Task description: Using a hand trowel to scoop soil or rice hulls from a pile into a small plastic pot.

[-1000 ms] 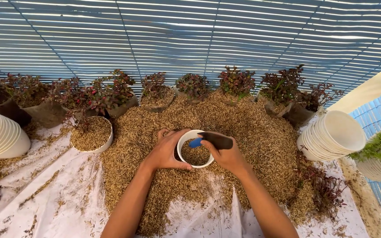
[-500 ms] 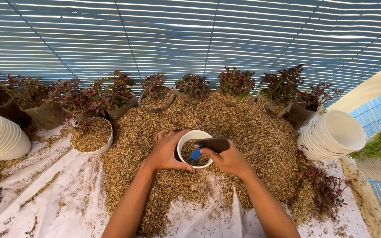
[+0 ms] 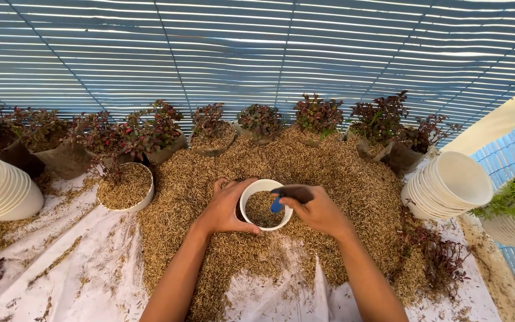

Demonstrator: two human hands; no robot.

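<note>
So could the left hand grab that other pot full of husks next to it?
Probably yes. The filled pot sits just left of the left hand, with only loose husks between them. But that hand is holding the white pot, so it would have to let go first.

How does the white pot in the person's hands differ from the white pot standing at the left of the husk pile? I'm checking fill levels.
The held pot is filled only partway, its inner wall showing above the husks; the left pot is full to the rim. The held pot is gripped by the left hand, with the right hand holding a dark tool at its rim; the left pot stands untouched. Both are white, round, and hold husks.
</note>
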